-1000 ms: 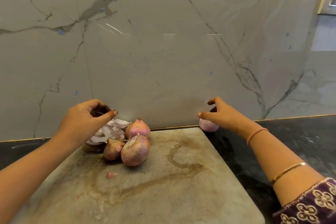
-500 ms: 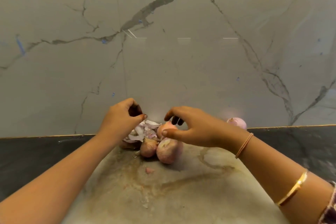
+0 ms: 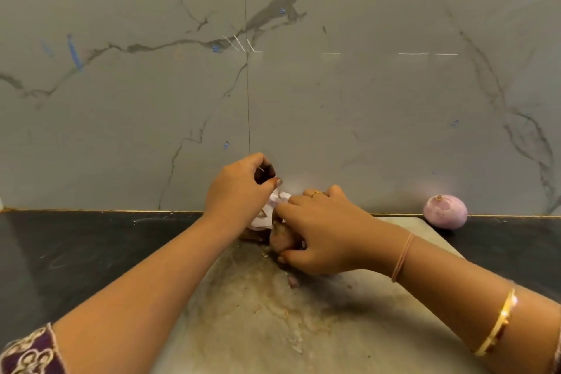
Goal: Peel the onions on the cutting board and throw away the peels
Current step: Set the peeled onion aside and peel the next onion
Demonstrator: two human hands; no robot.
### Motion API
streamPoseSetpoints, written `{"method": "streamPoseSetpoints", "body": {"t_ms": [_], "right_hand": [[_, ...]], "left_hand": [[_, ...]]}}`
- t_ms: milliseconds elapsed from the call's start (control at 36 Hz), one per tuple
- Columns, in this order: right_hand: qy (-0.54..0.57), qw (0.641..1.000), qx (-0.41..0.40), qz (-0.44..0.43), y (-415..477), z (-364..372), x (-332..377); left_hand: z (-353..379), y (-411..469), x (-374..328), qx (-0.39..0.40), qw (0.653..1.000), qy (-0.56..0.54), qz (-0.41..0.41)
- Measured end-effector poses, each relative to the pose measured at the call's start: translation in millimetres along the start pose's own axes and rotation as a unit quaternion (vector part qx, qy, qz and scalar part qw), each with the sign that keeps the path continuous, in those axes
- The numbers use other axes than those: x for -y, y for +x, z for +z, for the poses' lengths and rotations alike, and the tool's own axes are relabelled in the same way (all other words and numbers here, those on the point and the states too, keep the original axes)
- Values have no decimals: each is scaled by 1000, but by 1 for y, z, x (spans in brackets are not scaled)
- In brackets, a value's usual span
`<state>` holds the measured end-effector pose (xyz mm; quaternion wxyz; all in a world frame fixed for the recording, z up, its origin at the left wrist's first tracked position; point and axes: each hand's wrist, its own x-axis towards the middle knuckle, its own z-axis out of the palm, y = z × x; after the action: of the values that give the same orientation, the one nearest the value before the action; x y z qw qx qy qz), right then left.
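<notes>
left hand [image 3: 239, 191] curled in loose fist just above pale papery onion peels [image 3: 268, 211], whether it holds anything unclear | right hand [image 3: 321, 231] fingers and thumb gripping brownish-pink unpeeled onion [image 3: 280, 238] at far edge of stained stone cutting board [image 3: 334, 328] | round purple peeled onion [image 3: 445, 211] on black counter [image 3: 91, 252] beside board

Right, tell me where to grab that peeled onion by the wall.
Probably pinch the peeled onion across its wide middle, left and right flanks, coming from above and the front: it sits on the counter close to the wall, so its back is closed off, its sides free.
</notes>
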<state>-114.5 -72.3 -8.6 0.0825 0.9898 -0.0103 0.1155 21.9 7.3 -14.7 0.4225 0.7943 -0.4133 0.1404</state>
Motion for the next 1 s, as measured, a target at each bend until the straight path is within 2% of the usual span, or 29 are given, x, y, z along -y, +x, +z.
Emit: {"method": "streamPoseSetpoints", "body": {"t_ms": [83,167,306,472,583,889,1000], "right_hand": [[133,989,-58,25,-3,-3,-9],[258,957,-127,38,-5,-2,-22],[385,900,-191,78,-9,1,-41],[432,872,-202,108,-9,4,-51],[444,867,-204,98,-9,3,-49],[378,897,-223,59,-10,5,-40],[367,902,-221,56,-11,4,-38]], "left_hand": [[1,-1,-1,1,1000,1,7],[1,-2,-3,15,999,-34,20],[1,-6,-11,26,995,-70,63],[2,-13,-23,-2,983,-159,96],[3,-17,-29,-6,977,-184,104],[8,-17,-32,-31,965,-256,35],[9,-19,-34,-51,967,-243,54]]}}
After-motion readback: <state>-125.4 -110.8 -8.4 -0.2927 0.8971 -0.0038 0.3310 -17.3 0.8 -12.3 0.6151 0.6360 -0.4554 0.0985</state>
